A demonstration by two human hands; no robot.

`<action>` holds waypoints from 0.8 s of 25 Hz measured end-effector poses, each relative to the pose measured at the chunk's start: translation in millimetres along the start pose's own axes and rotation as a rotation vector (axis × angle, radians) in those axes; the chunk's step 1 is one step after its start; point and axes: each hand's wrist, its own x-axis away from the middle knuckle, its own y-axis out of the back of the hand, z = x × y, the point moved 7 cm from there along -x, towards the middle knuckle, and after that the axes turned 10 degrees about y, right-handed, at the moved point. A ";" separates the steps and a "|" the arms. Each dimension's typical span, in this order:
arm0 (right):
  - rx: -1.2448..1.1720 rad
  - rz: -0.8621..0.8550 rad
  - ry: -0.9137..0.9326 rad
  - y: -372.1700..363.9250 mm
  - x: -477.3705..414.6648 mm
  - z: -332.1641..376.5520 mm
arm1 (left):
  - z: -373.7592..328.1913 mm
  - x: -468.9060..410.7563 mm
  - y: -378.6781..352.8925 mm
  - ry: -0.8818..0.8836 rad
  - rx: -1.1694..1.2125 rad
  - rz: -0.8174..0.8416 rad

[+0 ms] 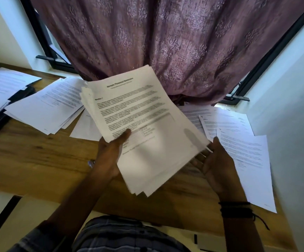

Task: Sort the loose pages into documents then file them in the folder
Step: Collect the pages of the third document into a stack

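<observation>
The left hand holds a thick stack of white printed pages above the brown wooden bench, its thumb pinching the top and its fingers hidden beneath. The right hand lies palm-up at the stack's right edge, fingers spread and relaxed. On the bench, loose white sheets lie at both sides, and a dark folder sits far left under more sheets

held stack above desk, loose pages right, folder left
</observation>
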 end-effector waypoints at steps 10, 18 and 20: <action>0.289 0.031 0.380 -18.2 25.3 -21.8 | -3.9 5.2 -15.0 -0.008 0.148 0.187; 0.829 -0.056 0.553 24.9 13.3 0.8 | -72.5 -17.2 26.4 -0.278 -0.611 0.132; 0.899 -0.042 0.602 21.9 8.5 -7.6 | -57.7 -22.9 25.0 -0.319 -0.695 0.103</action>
